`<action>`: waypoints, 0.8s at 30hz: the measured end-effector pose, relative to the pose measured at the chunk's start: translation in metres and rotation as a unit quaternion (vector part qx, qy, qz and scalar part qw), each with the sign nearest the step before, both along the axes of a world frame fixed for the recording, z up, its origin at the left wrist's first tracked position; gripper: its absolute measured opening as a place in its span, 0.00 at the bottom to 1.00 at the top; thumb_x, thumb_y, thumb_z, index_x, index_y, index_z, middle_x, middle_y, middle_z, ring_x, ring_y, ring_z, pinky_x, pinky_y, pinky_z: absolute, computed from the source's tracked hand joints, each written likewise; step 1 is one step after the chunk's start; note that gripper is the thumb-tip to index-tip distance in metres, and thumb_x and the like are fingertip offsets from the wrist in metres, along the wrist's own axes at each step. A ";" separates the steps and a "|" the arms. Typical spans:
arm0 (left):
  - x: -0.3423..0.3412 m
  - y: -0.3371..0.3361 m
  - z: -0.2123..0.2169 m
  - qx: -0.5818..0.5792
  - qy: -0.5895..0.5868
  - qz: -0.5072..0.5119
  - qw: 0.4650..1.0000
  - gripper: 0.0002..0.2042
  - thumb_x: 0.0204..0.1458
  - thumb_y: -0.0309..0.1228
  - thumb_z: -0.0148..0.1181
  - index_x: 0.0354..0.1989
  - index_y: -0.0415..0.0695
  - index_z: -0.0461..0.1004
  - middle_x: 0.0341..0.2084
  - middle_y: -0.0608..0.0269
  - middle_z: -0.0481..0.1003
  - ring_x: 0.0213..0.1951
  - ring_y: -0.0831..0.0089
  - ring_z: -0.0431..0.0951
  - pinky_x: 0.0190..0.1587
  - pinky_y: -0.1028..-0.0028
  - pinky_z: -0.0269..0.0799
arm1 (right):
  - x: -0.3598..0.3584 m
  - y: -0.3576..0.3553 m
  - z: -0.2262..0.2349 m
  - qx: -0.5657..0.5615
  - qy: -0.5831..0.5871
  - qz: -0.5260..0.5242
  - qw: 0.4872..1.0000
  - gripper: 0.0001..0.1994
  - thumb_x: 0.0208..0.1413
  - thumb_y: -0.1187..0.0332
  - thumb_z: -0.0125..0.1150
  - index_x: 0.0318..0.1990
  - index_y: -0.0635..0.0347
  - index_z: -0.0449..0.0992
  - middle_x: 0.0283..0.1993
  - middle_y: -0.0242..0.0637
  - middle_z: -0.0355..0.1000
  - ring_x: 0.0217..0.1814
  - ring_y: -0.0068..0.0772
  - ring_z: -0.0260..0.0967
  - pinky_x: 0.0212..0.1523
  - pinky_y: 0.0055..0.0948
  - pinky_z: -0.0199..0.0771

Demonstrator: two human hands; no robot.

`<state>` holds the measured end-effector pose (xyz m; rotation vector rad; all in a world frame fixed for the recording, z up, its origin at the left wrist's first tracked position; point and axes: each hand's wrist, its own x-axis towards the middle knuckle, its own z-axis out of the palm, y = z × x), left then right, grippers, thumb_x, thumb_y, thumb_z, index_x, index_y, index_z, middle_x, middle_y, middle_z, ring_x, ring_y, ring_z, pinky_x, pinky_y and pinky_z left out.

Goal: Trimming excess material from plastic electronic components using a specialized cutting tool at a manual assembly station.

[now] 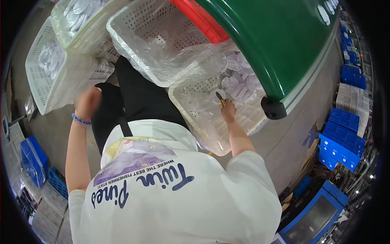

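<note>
My right hand (228, 112) is closed around small pliers (220, 99) with dark jaws and yellow handles, over a white perforated basket (180, 99) lined with clear plastic. Right by the jaws lie several round, clear plastic pieces (230, 84), heaped toward the far side of that basket. Small scraps (195, 114) are scattered on the liner near its left side. Motion smears my left hand (89, 103), raised beside my left thigh with a blue bracelet (81, 119) at the wrist. Its fingers cannot be made out, nor whether it holds anything.
A lined basket (122, 38) stands ahead of my knees, and a red bin edge (203, 22) lies beyond it. At far left are baskets (38, 87) of clear pieces. A green machine cover (276, 44) overhangs the right. Blue boxes (341, 138) stand farther right.
</note>
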<state>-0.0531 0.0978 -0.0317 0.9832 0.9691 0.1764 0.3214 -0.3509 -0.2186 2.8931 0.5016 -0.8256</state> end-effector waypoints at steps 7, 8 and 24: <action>0.005 -0.011 0.014 -0.005 0.098 0.033 0.995 0.14 0.59 0.38 0.46 0.38 0.41 0.74 0.18 0.76 0.66 0.19 0.87 0.62 0.21 0.87 0.57 | 0.025 0.030 -0.077 0.016 -0.087 0.293 0.952 0.20 0.51 0.69 0.51 0.53 0.58 0.61 0.59 0.36 0.60 0.64 0.39 0.52 0.55 0.43 0.59; 0.005 -0.013 0.015 -0.004 0.101 0.023 0.995 0.14 0.58 0.38 0.46 0.39 0.41 0.74 0.18 0.76 0.66 0.19 0.87 0.61 0.21 0.87 0.57 | 0.027 0.026 -0.087 0.018 -0.086 0.298 0.950 0.20 0.51 0.69 0.51 0.53 0.58 0.61 0.59 0.36 0.60 0.64 0.39 0.52 0.55 0.43 0.59; -0.009 -0.029 0.007 -0.013 0.142 0.062 0.988 0.13 0.58 0.38 0.48 0.37 0.43 0.75 0.18 0.77 0.66 0.19 0.88 0.62 0.21 0.87 0.57 | -0.018 0.059 -0.142 0.200 0.004 -0.220 0.955 0.20 0.42 0.69 0.62 0.41 0.70 0.64 0.35 0.50 0.69 0.33 0.47 0.72 0.30 0.42 0.72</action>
